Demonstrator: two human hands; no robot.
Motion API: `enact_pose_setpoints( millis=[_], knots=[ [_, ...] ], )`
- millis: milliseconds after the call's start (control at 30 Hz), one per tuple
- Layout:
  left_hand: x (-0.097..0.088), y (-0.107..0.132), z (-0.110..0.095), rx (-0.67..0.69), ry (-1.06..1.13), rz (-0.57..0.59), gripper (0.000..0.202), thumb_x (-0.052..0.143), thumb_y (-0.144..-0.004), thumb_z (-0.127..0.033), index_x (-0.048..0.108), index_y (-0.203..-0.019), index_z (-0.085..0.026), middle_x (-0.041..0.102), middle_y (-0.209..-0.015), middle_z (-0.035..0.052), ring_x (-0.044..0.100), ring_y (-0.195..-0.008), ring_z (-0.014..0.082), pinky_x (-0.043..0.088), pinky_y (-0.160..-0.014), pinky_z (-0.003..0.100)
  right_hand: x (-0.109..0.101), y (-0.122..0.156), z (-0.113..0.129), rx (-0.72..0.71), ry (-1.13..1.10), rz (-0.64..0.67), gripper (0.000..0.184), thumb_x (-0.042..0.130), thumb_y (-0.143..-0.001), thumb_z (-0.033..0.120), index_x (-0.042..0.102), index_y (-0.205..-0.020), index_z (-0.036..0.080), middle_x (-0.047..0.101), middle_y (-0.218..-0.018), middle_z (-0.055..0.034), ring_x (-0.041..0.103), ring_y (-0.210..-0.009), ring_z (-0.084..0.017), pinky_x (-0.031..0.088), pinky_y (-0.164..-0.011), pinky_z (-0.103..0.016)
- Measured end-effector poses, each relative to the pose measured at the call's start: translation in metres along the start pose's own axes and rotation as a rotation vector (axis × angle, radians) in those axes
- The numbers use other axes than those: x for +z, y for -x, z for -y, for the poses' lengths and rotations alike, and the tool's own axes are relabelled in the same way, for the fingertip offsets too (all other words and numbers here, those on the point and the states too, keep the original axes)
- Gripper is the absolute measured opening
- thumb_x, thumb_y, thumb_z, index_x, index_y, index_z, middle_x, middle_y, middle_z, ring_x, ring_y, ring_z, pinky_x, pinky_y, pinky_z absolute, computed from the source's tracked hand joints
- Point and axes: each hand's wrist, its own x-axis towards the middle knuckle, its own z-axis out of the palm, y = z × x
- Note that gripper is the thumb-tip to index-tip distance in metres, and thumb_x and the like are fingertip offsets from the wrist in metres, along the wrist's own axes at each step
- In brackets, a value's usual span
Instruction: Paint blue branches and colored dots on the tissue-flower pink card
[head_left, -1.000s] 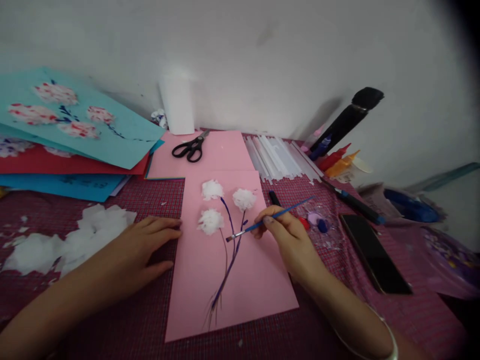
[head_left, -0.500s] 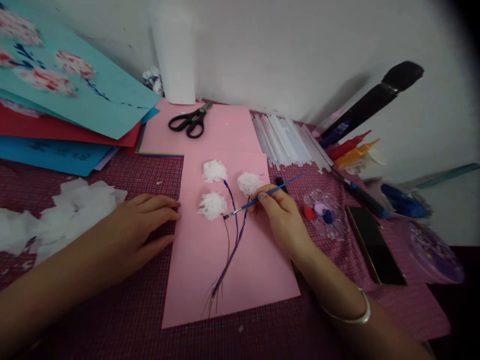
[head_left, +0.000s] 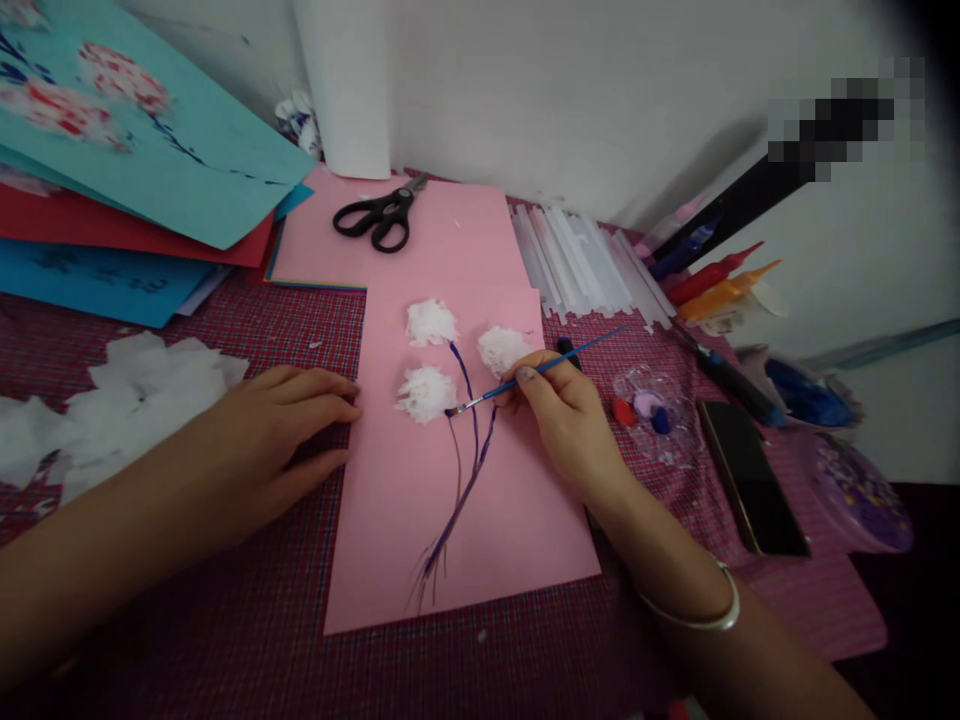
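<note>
A pink sheet [head_left: 495, 520] lies on the checked cloth with three white tissue flowers [head_left: 430, 322] and purple painted stems on it. My right hand [head_left: 566, 420] pinches a thin blue paintbrush [head_left: 525, 378], its tip touching the paper just right of the lower left flower [head_left: 425, 392]. My left hand [head_left: 274, 440] lies flat, fingers stretched out, pressing on the sheet's left edge.
Black scissors [head_left: 379, 214] rest on another pink sheet behind. Teal, red and blue papers [head_left: 142, 190] are stacked at the far left, torn white tissue [head_left: 127, 400] below them. White strips [head_left: 585, 270], a small paint palette [head_left: 649, 408], a black phone [head_left: 750, 490] and paint tubes [head_left: 720, 285] lie at the right.
The brush tip has travelled up the stem toward the lower left flower. My view has tilted down and closer; my left hand has stayed on the sheet's edge.
</note>
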Motion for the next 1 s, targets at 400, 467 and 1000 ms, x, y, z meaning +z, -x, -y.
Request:
enact_pose_setpoints(
  millis=[400,467,1000],
  knots=[
    [-0.001,0.000,0.001,-0.042,0.019,0.034,0.033,0.046,-0.091,-0.046,0.068,-0.104,-0.025,0.067,-0.119,0.0060,0.059,-0.112,0.0277,0.044,-0.100,0.047,-0.003,0.004,0.006,0.035,-0.001,0.061,0.013,0.052,-0.086,0.025,0.057,-0.076,0.021,0.062,-0.065,0.0015,0.058,-0.059,-0.012,0.048,-0.061,-0.028],
    [-0.001,0.000,0.001,-0.036,0.012,0.039,0.032,0.046,-0.092,-0.044,0.068,-0.105,-0.025,0.067,-0.119,0.0063,0.058,-0.112,0.0272,0.044,-0.100,0.046,-0.003,0.006,0.006,0.033,-0.017,0.071,0.013,0.052,-0.086,0.025,0.056,-0.075,0.021,0.061,-0.065,0.0017,0.058,-0.058,-0.012,0.047,-0.060,-0.028],
    [-0.009,0.001,-0.002,-0.032,-0.065,0.149,0.035,0.047,-0.094,-0.039,0.063,-0.118,-0.019,0.059,-0.131,0.0095,0.053,-0.120,0.0272,0.041,-0.106,0.048,-0.005,0.020,0.007,0.087,0.007,0.161,0.014,0.053,-0.085,0.025,0.055,-0.072,0.022,0.058,-0.060,0.0019,0.054,-0.057,-0.012,0.045,-0.058,-0.030]
  ],
)
